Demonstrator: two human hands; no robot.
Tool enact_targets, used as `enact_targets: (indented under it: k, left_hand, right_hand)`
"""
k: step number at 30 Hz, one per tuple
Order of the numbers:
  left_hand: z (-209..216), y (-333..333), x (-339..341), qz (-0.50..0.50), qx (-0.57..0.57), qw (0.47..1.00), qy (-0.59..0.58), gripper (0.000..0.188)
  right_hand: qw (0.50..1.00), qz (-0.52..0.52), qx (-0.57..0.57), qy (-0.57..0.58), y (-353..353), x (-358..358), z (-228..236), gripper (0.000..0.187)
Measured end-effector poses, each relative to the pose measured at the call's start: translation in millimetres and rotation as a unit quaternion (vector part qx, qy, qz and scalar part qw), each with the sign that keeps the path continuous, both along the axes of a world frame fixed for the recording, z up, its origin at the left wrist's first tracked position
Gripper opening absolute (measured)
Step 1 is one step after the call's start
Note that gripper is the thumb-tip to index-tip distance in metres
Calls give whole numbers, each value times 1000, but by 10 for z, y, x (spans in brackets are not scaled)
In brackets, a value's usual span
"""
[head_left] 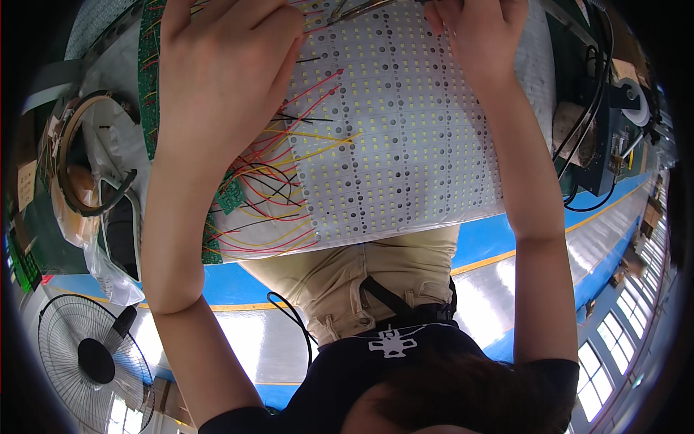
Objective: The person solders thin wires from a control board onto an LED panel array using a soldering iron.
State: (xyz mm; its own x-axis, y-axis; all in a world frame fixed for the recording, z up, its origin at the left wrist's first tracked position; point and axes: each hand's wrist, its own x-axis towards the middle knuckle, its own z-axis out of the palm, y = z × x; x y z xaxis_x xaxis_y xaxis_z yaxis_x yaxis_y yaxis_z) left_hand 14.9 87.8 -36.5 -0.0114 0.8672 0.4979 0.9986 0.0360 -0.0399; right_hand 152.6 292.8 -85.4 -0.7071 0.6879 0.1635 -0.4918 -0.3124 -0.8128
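A large white LED panel sheet [405,145] with rows of small yellowish LEDs and dark round holes lies across the work surface. My left hand [228,65] is over its left side, fingers curled closed; red wire ends show beside them, but what they pinch is hidden. At the top right, my right hand [488,36] is closed around the end of a slim dark metal tool [361,10], whose tip points toward my left hand. Red, yellow and black wires [271,170] run from small green circuit boards [231,194] to the panel's left edge.
A long green board strip [150,94] runs along the left. Beyond it are a brown ring [69,155] and plastic wrapping. Black cables [596,87] and a dark bench device [614,137] with a white spool [636,101] stand right. A fan [96,360] is at lower left.
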Motion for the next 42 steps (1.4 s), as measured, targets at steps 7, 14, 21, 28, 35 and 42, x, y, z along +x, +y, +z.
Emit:
enact_targets:
  k: [7,14,21,28,35,42]
  left_hand:
    - [-11,-6,1,5,1,1000,7,15]
    - [-9,-10,-2,7,0,1000,12,15]
    - [-14,-8,-1,8,-3,1000,8,15]
    - [-4,-12,-2,11,-3,1000,8,14]
    - [29,-46,-4,29,-19,999,12,13]
    - [434,-166,-149,87,19,991,-96,12]
  right_hand:
    - [984,-84,111,-115,-99,16,134,24]
    - [984,-87,112,-111,-87,15,119,24]
    - [983,-88,121,-109,-73,20,112,24]
    - [986,-66,125,-92,-47,24,103,25]
    - [984,-111,88,-107,-67,3,130,24]
    - [986,-110,80,-92,-12,3,88,23]
